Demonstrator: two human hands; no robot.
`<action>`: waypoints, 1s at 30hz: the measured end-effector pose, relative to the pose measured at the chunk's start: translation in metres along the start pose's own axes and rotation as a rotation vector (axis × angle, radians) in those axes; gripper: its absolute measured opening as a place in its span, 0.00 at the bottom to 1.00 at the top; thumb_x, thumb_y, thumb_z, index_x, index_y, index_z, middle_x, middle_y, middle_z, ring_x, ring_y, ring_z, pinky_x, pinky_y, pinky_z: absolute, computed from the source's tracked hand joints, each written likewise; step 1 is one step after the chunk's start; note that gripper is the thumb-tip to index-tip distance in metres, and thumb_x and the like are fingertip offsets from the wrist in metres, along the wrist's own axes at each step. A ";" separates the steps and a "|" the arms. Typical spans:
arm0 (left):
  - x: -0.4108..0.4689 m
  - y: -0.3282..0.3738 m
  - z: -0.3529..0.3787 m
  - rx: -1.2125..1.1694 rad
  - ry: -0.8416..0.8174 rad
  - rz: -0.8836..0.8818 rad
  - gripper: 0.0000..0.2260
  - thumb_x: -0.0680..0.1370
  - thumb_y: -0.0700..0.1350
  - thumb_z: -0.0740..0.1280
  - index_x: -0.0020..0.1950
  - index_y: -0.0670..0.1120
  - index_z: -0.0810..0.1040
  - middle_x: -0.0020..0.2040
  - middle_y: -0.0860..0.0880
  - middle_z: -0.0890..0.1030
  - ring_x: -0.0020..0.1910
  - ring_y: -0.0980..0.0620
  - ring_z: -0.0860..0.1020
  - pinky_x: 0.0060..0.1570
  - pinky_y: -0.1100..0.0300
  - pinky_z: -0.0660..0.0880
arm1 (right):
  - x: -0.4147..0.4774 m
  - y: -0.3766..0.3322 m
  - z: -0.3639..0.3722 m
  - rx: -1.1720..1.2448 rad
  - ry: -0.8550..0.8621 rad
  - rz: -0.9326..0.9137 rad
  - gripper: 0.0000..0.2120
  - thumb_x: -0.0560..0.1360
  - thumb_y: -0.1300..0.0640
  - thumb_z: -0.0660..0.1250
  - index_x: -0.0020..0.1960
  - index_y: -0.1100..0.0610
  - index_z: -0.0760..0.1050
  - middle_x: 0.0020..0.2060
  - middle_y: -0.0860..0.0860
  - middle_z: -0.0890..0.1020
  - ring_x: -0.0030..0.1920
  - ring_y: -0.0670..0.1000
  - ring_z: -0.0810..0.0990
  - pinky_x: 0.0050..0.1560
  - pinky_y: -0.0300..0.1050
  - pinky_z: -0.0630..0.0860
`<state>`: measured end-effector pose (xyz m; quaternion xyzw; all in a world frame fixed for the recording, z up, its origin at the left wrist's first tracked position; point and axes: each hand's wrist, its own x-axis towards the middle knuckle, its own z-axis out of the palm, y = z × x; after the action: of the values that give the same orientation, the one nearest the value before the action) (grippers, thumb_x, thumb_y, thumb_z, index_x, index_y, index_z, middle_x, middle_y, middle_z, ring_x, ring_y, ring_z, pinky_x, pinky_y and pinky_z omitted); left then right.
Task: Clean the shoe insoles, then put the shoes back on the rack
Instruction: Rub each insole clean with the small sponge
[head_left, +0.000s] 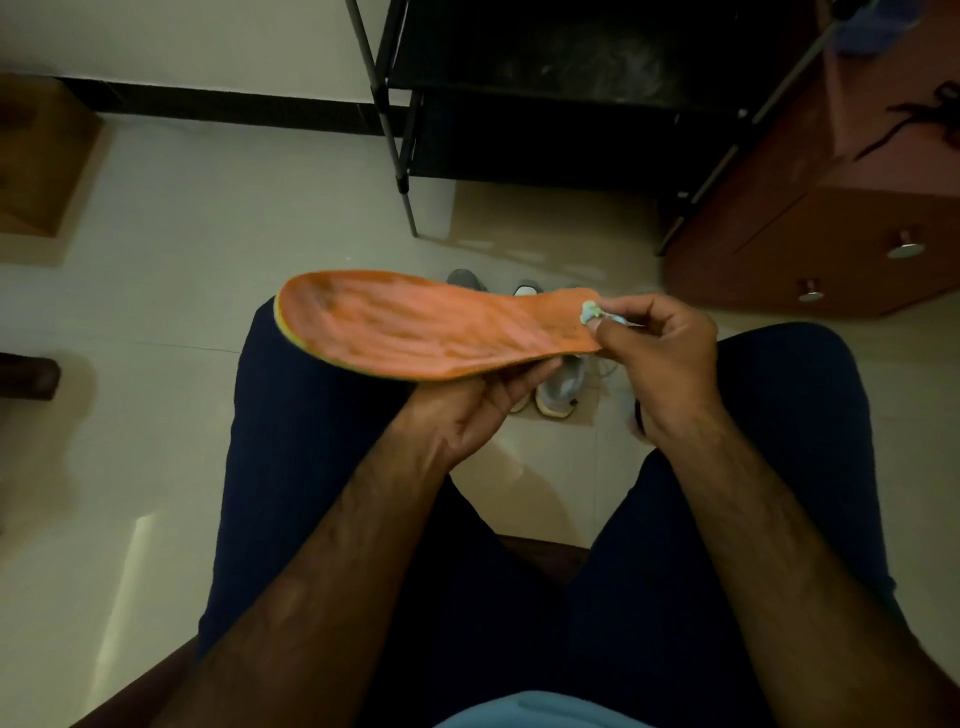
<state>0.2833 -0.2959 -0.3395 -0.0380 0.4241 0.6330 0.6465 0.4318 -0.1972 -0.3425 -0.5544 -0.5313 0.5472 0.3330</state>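
Observation:
An orange insole (415, 325) lies flat in the air above my knees, its wide end to the left. My left hand (467, 410) holds it from underneath, fingers curled up around its near edge. My right hand (660, 353) pinches a small pale blue-green wad of cloth or tissue (592, 313) and presses it on the insole's right end. Two grey shoes (558, 387) stand on the floor below the insole, partly hidden by it and my hands. The black shoe rack (561, 104) stands beyond them, its shelves dark and bare.
A reddish-brown wooden drawer unit (831, 228) with metal knobs stands right of the rack, a black cord on its top. A cardboard box (41, 156) sits at the far left on the pale tiled floor. I am seated, legs in dark trousers.

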 end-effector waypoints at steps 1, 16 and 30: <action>0.000 0.000 -0.001 -0.025 -0.034 -0.002 0.14 0.80 0.30 0.63 0.66 0.35 0.75 0.66 0.35 0.79 0.65 0.37 0.79 0.63 0.44 0.79 | 0.000 -0.001 -0.001 0.019 0.033 -0.003 0.09 0.72 0.67 0.77 0.46 0.53 0.84 0.46 0.50 0.87 0.47 0.49 0.87 0.49 0.45 0.83; -0.009 0.005 0.010 -0.183 -0.075 -0.040 0.21 0.80 0.41 0.59 0.71 0.34 0.71 0.69 0.32 0.76 0.69 0.35 0.76 0.74 0.41 0.68 | -0.007 -0.004 -0.002 -0.577 0.059 -0.467 0.09 0.74 0.61 0.73 0.49 0.47 0.84 0.49 0.40 0.79 0.53 0.47 0.77 0.55 0.55 0.77; -0.005 0.004 0.008 -0.230 -0.017 -0.078 0.23 0.82 0.44 0.57 0.74 0.33 0.69 0.69 0.33 0.77 0.70 0.37 0.76 0.76 0.45 0.66 | -0.011 0.005 0.012 -0.582 -0.060 -0.553 0.12 0.73 0.68 0.70 0.50 0.53 0.86 0.49 0.49 0.82 0.53 0.55 0.80 0.54 0.51 0.78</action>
<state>0.2853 -0.2942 -0.3292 -0.1229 0.3414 0.6523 0.6654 0.4231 -0.2111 -0.3461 -0.4455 -0.8028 0.2797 0.2809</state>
